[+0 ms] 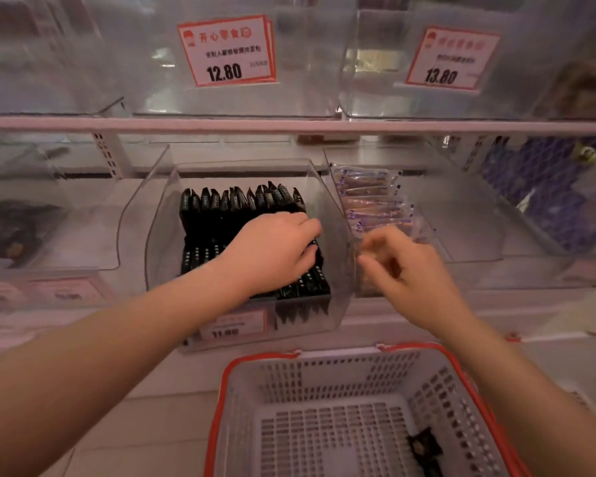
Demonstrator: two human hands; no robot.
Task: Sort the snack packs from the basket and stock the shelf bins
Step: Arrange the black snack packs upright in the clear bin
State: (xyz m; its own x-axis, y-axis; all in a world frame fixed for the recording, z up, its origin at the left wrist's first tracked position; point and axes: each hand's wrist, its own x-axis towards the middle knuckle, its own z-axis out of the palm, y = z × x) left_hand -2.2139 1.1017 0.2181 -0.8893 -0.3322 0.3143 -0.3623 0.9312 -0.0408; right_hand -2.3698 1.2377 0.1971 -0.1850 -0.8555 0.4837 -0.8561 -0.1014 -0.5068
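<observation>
On the lower shelf, clear bin (241, 235) nearly stocked with black packs (221, 208) under pressing, straight-fingered left hand (272, 253); right hand (403, 266) blurred, grip undeterminable; one dark pack (424, 449) left in basket (324, 380).

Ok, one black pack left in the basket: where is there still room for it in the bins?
The black-pack bin is crowded: two rows, bare floor only along its left wall. The left hand covers the front row. The clear-pack bin has bare floor right of its stack. The basket floor is mostly bare.
</observation>
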